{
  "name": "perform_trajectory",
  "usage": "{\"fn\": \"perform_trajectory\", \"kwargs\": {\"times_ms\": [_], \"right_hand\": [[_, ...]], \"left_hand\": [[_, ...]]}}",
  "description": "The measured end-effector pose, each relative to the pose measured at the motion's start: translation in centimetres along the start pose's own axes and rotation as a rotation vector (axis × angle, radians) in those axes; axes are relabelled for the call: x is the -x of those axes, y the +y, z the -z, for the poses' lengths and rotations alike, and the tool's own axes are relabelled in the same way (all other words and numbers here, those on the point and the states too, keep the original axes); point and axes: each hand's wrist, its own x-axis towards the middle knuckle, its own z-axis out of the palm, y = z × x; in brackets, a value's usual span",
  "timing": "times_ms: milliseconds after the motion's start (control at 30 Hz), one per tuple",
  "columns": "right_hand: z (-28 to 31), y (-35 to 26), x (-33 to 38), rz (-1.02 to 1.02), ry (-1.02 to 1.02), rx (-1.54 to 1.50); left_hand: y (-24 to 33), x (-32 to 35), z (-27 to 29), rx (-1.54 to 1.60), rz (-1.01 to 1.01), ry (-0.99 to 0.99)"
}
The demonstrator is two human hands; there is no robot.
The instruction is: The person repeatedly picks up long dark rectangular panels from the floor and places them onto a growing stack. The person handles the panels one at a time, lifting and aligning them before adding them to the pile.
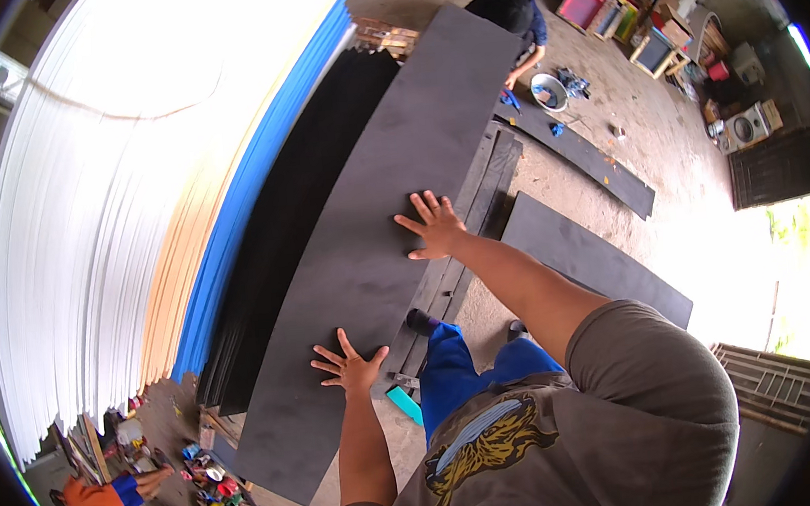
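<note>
A large dark grey sheet point(353, 257) leans upright before me, its long side running from lower left to upper right. My left hand point(349, 367) lies flat against its face near the lower part, fingers spread. Higher up, my right hand point(436, 227) also presses on the sheet with its fingers apart. Neither hand grips anything. Behind the sheet stand several black sheets point(295, 185), then blue sheets point(268, 140), cream ones point(199, 231) and a thick row of white sheets point(89, 230).
Dark beams point(490, 184) run along the sheet's foot beside my shoes. To the right, another dark panel point(586, 258) and a narrow board point(598, 162) lie on the floor. One person point(510, 21) bends beyond the sheet near a white bucket point(549, 92); another in orange point(101, 502) is at lower left.
</note>
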Motion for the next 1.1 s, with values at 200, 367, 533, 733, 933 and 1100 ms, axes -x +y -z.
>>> {"fn": "perform_trajectory", "kwargs": {"times_ms": [200,367,533,733,933,1100], "right_hand": [[-3.3,-0.7,5.5,0.16,-0.022,-0.091],[-11.4,3.8,14.5,0.127,0.074,-0.311],[-20.2,11.4,27.4,-0.036,0.15,-0.473],[-29.6,21.0,42.3,-0.327,0.283,-0.572],[-35.4,26.8,51.3,-0.539,0.276,-0.645],[-39.7,30.8,53.8,-0.617,0.232,-0.718]], "left_hand": [[-0.1,-0.8,-3.1,0.042,-0.028,0.133],[9.6,3.0,-6.5,-0.187,-0.518,0.147],[20.4,9.2,-16.0,-0.089,-0.952,0.115],[31.6,20.3,-26.5,-0.136,-1.206,-0.104],[38.8,28.7,-33.0,-0.248,-1.309,-0.257],[43.3,30.2,-38.3,-0.372,-1.242,-0.387]]}}
